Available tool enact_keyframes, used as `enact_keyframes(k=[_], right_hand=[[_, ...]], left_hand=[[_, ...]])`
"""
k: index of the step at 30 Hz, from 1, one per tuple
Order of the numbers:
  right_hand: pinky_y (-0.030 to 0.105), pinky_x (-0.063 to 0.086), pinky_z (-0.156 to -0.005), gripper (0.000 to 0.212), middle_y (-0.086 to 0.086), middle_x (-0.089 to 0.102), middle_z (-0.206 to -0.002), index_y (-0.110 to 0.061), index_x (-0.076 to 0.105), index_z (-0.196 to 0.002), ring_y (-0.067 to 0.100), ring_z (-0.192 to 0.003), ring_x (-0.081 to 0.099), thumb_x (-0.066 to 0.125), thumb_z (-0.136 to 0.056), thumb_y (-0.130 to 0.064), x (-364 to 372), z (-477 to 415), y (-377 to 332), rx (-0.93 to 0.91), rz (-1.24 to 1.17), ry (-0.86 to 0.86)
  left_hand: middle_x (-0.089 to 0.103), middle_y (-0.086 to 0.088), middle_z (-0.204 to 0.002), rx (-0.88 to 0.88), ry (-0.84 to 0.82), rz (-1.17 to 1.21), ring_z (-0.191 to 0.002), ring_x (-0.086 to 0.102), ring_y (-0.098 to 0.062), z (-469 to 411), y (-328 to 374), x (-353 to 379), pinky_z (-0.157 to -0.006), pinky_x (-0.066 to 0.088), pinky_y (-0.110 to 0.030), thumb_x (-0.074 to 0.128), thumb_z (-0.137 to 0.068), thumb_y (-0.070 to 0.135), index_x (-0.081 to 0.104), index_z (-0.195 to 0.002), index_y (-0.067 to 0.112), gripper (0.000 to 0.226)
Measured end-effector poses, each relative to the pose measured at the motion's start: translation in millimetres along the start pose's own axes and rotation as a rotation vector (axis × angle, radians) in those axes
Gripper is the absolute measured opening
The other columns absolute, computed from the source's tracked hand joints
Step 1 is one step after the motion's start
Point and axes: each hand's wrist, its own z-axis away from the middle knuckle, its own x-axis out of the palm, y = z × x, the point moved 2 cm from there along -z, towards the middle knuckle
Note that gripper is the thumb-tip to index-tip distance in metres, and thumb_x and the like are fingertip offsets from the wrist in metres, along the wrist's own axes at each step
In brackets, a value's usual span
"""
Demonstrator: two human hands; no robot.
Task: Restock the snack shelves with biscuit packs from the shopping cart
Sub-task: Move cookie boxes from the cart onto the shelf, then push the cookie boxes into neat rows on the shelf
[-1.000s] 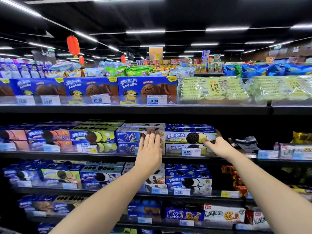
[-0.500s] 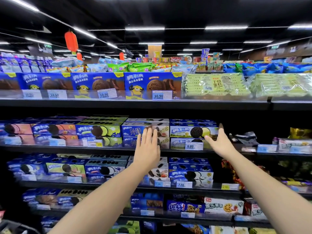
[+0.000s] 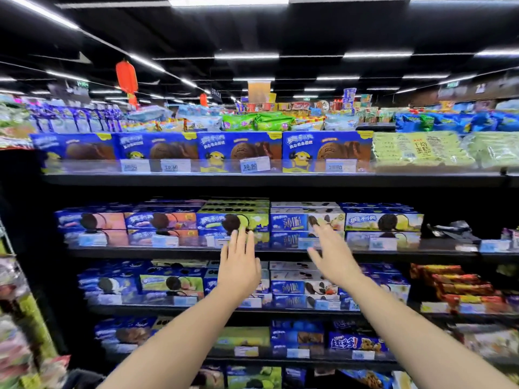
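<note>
Empty and straight-fingered, the left hand (image 3: 240, 266) and right hand (image 3: 334, 261) hovered before blue cardboard biscuit boxes (image 3: 213, 221) picturing dark cookies, stacked two high at the front edge of the black shelf (image 3: 157, 252).

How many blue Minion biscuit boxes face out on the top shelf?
4 Minion boxes in a row on the top shelf: far left, left of centre, centre, right. More may be hidden behind.

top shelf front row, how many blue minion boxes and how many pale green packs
blue minion boxes: 4
pale green packs: 2 (the right one is cut off by the frame edge)
total: 6
</note>
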Motion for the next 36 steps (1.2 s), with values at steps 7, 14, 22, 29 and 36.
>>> enact_keyframes(k=[7, 14, 22, 29, 36], right_hand=[[0.042, 0.003, -0.126, 0.065, 0.002, -0.01, -0.169, -0.016, 0.003, -0.161, 0.017, -0.155, -0.009, 0.035, -0.107, -0.034, 65, -26, -88, -0.244, 0.275, -0.249], [0.041, 0.004, -0.126, 0.069, 0.004, -0.013, -0.168, -0.014, -0.002, -0.161, 0.019, -0.155, -0.004, 0.033, -0.107, -0.039, 85, -32, -103, -0.185, 0.334, -0.247], [0.042, 0.006, -0.126, 0.069, 0.004, -0.006, -0.169, -0.015, 0.002, -0.161, 0.018, -0.155, 0.001, 0.036, -0.106, -0.04, 89, -29, -117, -0.124, 0.292, -0.198], [0.04, 0.007, -0.126, 0.066, 0.005, 0.001, -0.169, -0.016, 0.013, -0.16, 0.02, -0.155, 0.002, 0.039, -0.105, -0.041, 102, -37, -154, -0.292, 0.231, -0.175], [0.041, 0.008, -0.126, 0.067, 0.005, 0.0, -0.169, -0.016, 0.013, -0.16, 0.02, -0.155, 0.002, 0.038, -0.105, -0.043, 114, -47, -214, -0.439, 0.162, -0.188]], left_hand=[[-0.017, -0.006, -0.168, -0.107, -0.065, 0.009, -0.155, -0.012, -0.027, -19, -54, 8, -0.125, 0.007, -0.05, 0.029, -0.105, 0.042, -0.008, -0.161, 0.018, 0.07], [-0.016, -0.005, -0.168, -0.069, -0.03, 0.028, -0.156, -0.007, -0.025, -23, -75, 23, -0.126, 0.01, -0.049, 0.03, -0.105, 0.039, -0.005, -0.161, 0.017, 0.07], [-0.016, -0.004, -0.168, -0.012, -0.027, 0.021, -0.156, -0.008, -0.022, -21, -85, 22, -0.126, 0.009, -0.05, 0.028, -0.105, 0.039, -0.006, -0.161, 0.017, 0.069], [-0.021, -0.002, -0.166, -0.05, -0.041, -0.044, -0.154, -0.016, -0.019, -2, -114, -5, -0.126, 0.005, -0.049, 0.027, -0.106, 0.039, -0.011, -0.16, 0.018, 0.069], [-0.019, -0.002, -0.167, -0.189, -0.056, -0.088, -0.154, -0.015, -0.02, 23, -163, -33, -0.126, 0.006, -0.05, 0.029, -0.106, 0.038, -0.008, -0.16, 0.017, 0.069]])
